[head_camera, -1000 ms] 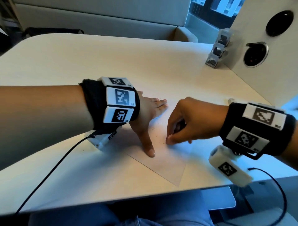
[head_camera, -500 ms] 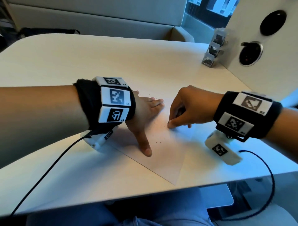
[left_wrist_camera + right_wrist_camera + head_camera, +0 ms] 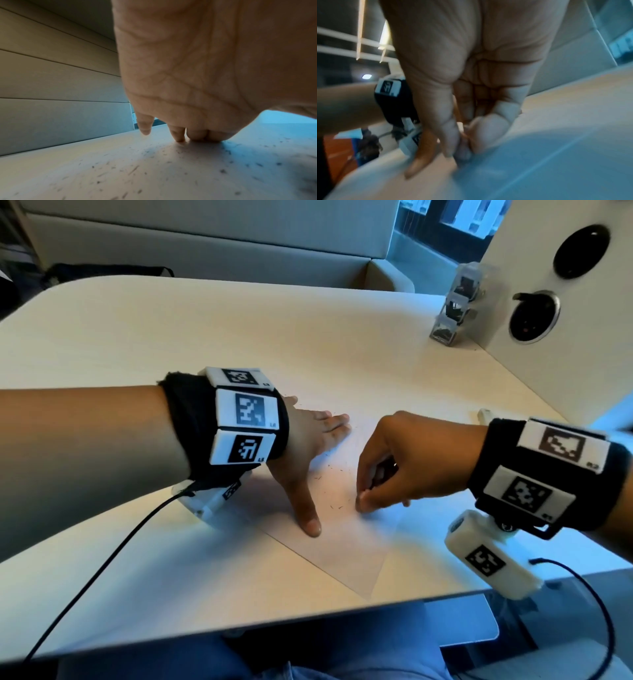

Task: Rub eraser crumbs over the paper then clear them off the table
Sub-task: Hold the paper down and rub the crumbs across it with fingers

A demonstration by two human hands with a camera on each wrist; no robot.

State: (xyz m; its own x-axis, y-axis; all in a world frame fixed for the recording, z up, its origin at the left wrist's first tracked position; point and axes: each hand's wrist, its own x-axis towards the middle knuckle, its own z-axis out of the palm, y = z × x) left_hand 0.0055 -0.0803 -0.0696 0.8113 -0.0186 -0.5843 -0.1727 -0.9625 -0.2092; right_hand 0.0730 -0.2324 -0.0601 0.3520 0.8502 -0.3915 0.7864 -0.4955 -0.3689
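Observation:
A white sheet of paper [image 3: 342, 549] lies on the pale table [image 3: 205, 337], one corner near the front edge. Dark eraser crumbs [image 3: 329, 477] are strewn over its middle and show close up as crumbs [image 3: 133, 169] in the left wrist view. My left hand [image 3: 308, 446] lies flat on the paper with its thumb spread, its fingertips [image 3: 178, 135] pressing down. My right hand [image 3: 363, 501] is curled with its tips on the paper beside the crumbs. It pinches a small pale eraser [image 3: 462, 148], which the head view hides.
A white panel with two round sockets [image 3: 548, 313] stands at the right. A clear plastic holder [image 3: 455, 309] stands in front of it, and a small white object [image 3: 484, 416] lies behind my right wrist. A black cable [image 3: 102, 563] trails off the front edge. A bench [image 3: 205, 244] stands beyond.
My right hand slid away across the paper, then back toward me, still pinching the eraser. The left hand has stayed flat on the sheet.

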